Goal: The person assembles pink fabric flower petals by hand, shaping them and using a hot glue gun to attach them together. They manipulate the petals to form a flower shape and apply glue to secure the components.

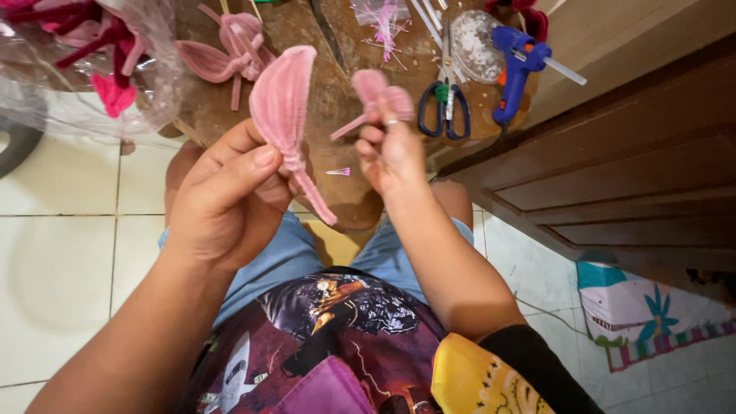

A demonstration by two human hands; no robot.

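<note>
Left hand (230, 192) pinches pink petal (282, 100).

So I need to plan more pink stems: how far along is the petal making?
Done: a few finished pink petals lie on the wooden board. In hand: the left hand holds a large petal by its stem, and the right hand pinches a smaller petal. Left: the two are not joined; the glue gun and scissors lie unused on the board.
</note>
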